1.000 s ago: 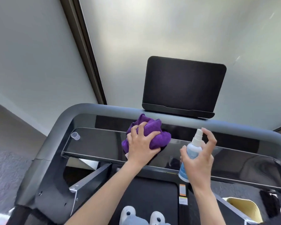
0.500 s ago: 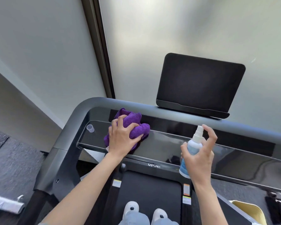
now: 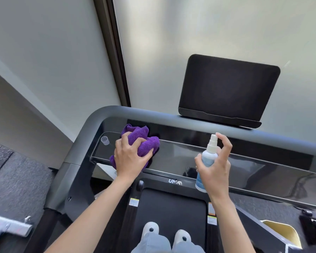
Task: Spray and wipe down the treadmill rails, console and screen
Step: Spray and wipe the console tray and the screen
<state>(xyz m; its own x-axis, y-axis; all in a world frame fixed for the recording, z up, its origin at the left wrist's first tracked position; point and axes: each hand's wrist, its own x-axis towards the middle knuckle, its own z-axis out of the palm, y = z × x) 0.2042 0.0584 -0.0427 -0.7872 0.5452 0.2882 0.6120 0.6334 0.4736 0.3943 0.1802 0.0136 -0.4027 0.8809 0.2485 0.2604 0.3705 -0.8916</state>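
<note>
purple microfibre cloth (image 3: pixel 142 143), soft and bunched, sits under your left hand (image 3: pixel 130 160) on the glossy black glass console shelf (image 3: pixel 244 165); grip it loosely. your right hand (image 3: pixel 214 170) wraps the light, slippery white spray bottle (image 3: pixel 207 159) mid-body.

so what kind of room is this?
Probably a home or small gym: the person stands on a black treadmill belt behind a glossy black console, dark blank screen above, speckled rubber-like flooring at left.
</note>
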